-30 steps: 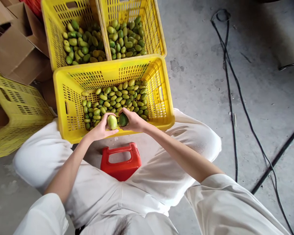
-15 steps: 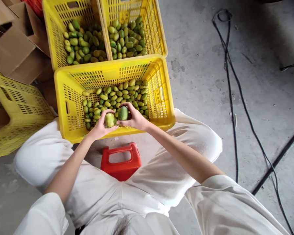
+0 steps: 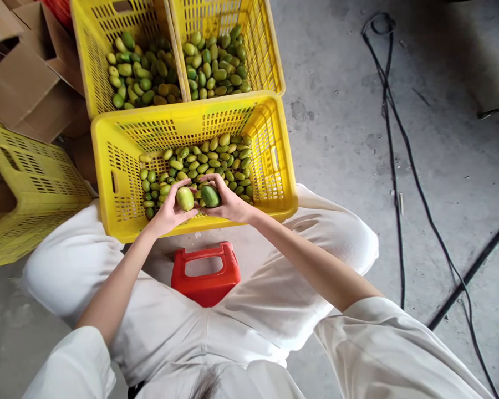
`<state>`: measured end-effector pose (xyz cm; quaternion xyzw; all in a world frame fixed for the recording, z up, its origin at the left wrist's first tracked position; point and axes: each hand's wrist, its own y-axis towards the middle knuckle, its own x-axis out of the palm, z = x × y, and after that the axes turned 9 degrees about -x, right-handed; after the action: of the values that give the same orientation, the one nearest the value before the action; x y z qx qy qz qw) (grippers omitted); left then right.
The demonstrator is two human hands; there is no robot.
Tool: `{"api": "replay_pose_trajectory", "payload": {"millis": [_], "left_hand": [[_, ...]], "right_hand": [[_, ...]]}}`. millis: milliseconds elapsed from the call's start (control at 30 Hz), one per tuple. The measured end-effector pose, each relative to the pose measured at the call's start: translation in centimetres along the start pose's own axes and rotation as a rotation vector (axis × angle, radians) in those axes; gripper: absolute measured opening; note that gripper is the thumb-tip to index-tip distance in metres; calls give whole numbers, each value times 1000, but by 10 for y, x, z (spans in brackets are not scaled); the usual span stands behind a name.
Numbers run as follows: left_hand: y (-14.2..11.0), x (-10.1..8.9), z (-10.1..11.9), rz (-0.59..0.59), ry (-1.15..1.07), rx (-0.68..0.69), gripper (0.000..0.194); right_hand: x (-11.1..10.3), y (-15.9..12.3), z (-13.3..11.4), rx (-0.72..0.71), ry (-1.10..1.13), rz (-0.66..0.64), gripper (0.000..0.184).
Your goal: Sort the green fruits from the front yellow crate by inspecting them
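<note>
A yellow plastic crate [image 3: 108, 138] stands on the floor before my knees, its bottom covered with several green and yellowish mangoes [image 3: 216, 155]. My left hand [image 3: 168, 209] is closed round a pale yellow-green mango [image 3: 185, 198] over the crate's near side. Right beside it, my right hand [image 3: 228, 202] grips a darker green mango [image 3: 210, 195]. The two fruits almost touch.
Two more yellow crates [image 3: 89, 77] [image 3: 270, 61] holding mangoes stand behind the near one. An upturned yellow crate [image 3: 20, 188] and cardboard boxes [image 3: 25, 83] lie at left. A red stool [image 3: 205, 274] shows between my legs. Black cables [image 3: 393, 166] run over the concrete floor at right.
Both hands have lifted slightly and moved farther over the crate. The right hand has turned its dark green mango in its fingers.
</note>
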<state>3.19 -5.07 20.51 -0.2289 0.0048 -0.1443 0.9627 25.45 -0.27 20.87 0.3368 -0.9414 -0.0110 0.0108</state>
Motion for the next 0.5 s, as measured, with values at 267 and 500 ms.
{"api": "replay_pose_trajectory", "payload": {"millis": [267, 500], "left_hand": [[-3, -2, -2, 98, 118, -33, 67], [-3, -2, 3, 17, 100, -27, 74]], "right_hand": [[-2, 1, 1, -20, -57, 34, 62], [-4, -1, -4, 77, 71, 6, 71]]}}
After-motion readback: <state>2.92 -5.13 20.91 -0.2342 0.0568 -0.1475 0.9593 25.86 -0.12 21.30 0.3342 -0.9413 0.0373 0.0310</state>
